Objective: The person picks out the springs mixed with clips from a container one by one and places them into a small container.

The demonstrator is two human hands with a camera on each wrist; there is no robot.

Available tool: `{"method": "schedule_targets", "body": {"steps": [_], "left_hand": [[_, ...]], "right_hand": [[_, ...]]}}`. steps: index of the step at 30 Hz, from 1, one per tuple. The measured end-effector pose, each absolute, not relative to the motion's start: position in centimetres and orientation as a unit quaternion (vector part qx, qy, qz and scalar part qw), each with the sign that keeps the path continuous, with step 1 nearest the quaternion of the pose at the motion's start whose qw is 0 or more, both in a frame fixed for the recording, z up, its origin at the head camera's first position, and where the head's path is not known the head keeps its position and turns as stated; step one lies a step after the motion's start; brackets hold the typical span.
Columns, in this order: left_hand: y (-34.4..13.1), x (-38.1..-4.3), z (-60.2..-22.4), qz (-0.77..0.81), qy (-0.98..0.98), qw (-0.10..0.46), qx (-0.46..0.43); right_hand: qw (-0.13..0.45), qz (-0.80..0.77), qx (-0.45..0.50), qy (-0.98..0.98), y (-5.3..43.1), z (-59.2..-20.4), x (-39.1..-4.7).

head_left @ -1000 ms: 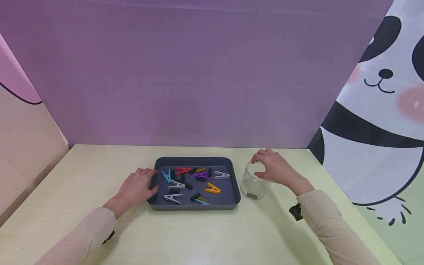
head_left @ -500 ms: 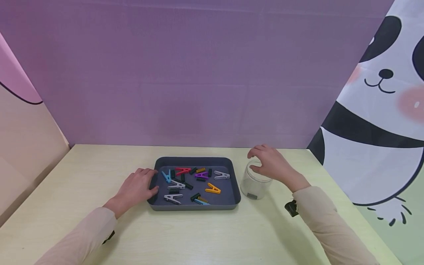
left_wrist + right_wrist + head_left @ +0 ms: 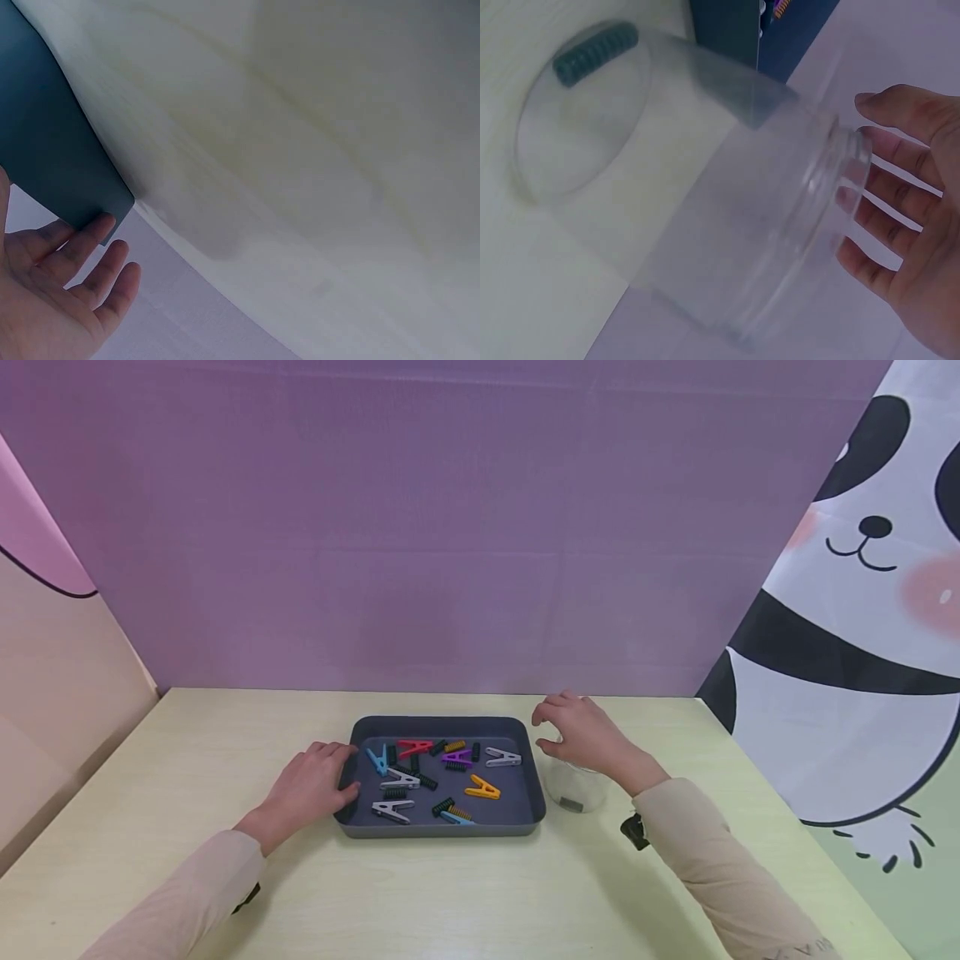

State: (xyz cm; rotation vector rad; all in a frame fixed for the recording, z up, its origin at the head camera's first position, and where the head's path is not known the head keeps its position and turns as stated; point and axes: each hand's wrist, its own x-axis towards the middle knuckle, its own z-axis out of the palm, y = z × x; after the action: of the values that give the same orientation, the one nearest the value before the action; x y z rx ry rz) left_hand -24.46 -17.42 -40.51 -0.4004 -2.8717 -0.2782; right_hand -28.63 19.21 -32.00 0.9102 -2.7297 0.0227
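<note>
My left hand [image 3: 309, 789] rests at the left side of a dark grey tray [image 3: 513, 806], thumb and forefinger at its rim. In the left wrist view its relaxed fingers touch the tray's outer wall. Inside the tray lie plastic clips, including a yellow clip [image 3: 482, 787], a red clip [image 3: 415, 747] and a purple clip [image 3: 456, 757], among several black and gold coil springs. Just right of it stands a clear jar [image 3: 577, 787] without a lid, one dark spring [image 3: 596, 54] at its bottom. My right hand [image 3: 588, 735] hovers over the jar's mouth, fingers loosely bent, holding nothing.
The pale wooden table [image 3: 420, 902] extends around the tray and jar. A purple cloth backdrop [image 3: 450, 527] hangs behind its far edge. At the right is a panda-print sheet [image 3: 862, 635].
My right hand has moved left across the jar's mouth towards the tray. My left hand, the tray and its contents look unmoved.
</note>
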Motion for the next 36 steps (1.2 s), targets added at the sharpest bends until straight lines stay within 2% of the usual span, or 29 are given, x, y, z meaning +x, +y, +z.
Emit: {"method": "schedule_targets", "body": {"steps": [24, 36], "left_hand": [[-17.4, -24.5, -40.6, -0.095, -0.978, 0.123, -0.142], [-17.4, -24.4, -40.3, -0.093, -0.978, 0.123, -0.141]], "right_hand": [[0.071, -0.02, 0.341, -0.937, 14.5, -35.2, -29.1], [0.069, -0.006, 0.341, -0.937, 13.1, -36.8, -30.1]]}}
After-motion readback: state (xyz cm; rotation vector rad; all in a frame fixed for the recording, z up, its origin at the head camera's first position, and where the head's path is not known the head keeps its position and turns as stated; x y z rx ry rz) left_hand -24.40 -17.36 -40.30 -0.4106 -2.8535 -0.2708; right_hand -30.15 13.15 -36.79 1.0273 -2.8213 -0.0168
